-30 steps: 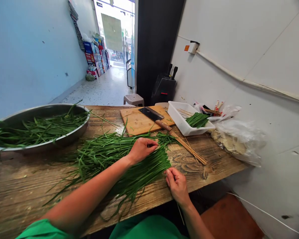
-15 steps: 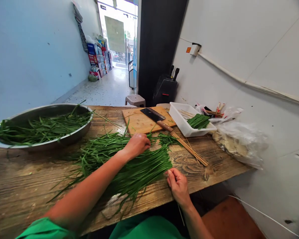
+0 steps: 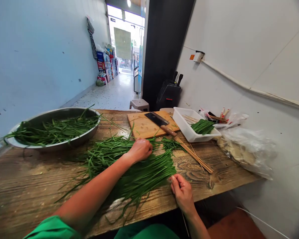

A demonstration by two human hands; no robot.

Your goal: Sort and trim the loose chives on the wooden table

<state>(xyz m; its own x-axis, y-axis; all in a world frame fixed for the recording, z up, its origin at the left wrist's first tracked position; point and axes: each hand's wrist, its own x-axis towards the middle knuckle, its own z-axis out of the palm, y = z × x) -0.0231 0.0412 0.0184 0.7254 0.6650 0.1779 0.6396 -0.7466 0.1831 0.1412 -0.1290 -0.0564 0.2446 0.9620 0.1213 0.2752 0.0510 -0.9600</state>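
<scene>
1. Metal basin far left on the wooden table, full of loose green chives; its left rim is blurred and some leaves hang over it.
2. Chive pile is spread on the table mid-frame, cut ends facing right, loose tips trailing toward the near edge.
3. Left hand rests on top of the pile, fingers curled down into the leaves; fingertips are hidden, so cannot tell if it pinches any stalks.
4. Left forearm runs from the green sleeve at the bottom edge, sleeve cut off by the frame.
5. Right hand is at the near table edge, just beside the pile's cut ends, fingers closed narrow around a thin skewer that pokes out below the wrist; its top end is hidden in the fist.
6. Cutting board sits behind the pile, cleaver lying on it, handle toward the right.
7. Bundle of bamboo sticks lies on the table right of the pile.
8. White tray holds trimmed chives and sticks.
9. Plastic bag at far right, contents hard to make out.
</scene>
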